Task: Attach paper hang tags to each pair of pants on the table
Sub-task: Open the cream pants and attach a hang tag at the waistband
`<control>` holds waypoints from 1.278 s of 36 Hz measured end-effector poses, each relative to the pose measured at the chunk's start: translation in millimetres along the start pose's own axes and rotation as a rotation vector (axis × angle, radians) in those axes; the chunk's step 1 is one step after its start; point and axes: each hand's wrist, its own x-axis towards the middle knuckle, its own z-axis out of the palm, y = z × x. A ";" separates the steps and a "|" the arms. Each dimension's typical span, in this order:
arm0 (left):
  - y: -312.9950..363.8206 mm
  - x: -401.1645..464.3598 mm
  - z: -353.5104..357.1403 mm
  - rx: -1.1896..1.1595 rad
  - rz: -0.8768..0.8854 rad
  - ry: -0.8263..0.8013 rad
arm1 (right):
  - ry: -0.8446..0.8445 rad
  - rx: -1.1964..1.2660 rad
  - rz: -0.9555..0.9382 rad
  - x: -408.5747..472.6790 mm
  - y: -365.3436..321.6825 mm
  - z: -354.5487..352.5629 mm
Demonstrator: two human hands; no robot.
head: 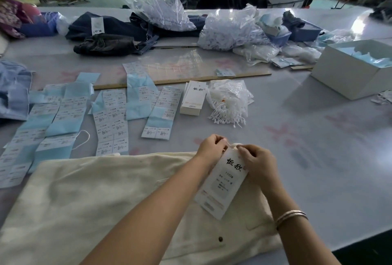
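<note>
Both hands' fingers — left hand (212,148), right hand (255,164) — pinch hang tag (224,182); white box (347,74) holds blue paper.

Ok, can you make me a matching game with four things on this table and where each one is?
Things:
1. hang tag
2. cream pants
3. white box
4. stack of tags

Places:
A. far right of the table
B. held between both hands
C. middle of the table, beside the bag of white strings
D. nearest edge, under the arms

Pairs: 1-B, 2-D, 3-A, 4-C
</note>
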 end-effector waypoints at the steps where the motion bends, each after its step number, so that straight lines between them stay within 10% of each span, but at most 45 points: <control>1: 0.8 1.4 -1.0 -0.027 -0.015 0.010 | -0.025 0.060 0.039 -1.2 1.7 -6.2; 17: 22.9 -10.8 8.6 -0.056 0.134 -0.011 | -0.250 0.457 0.255 -25.2 15.8 -55.6; 23: 29.1 -16.5 14.6 0.006 0.242 -0.067 | -0.102 0.623 0.279 -27.5 16.7 -71.0; 33: 16.9 -19.3 22.2 0.233 0.322 -0.070 | -0.056 0.190 -0.236 -32.3 -4.6 -30.5; 41: 12.6 -0.8 -14.0 0.030 0.021 0.035 | -0.151 -0.188 -0.479 -50.3 4.9 2.4; 46: 1.7 -2.8 -30.5 0.005 -0.051 0.031 | -0.002 -0.006 -0.438 -46.5 7.3 -1.4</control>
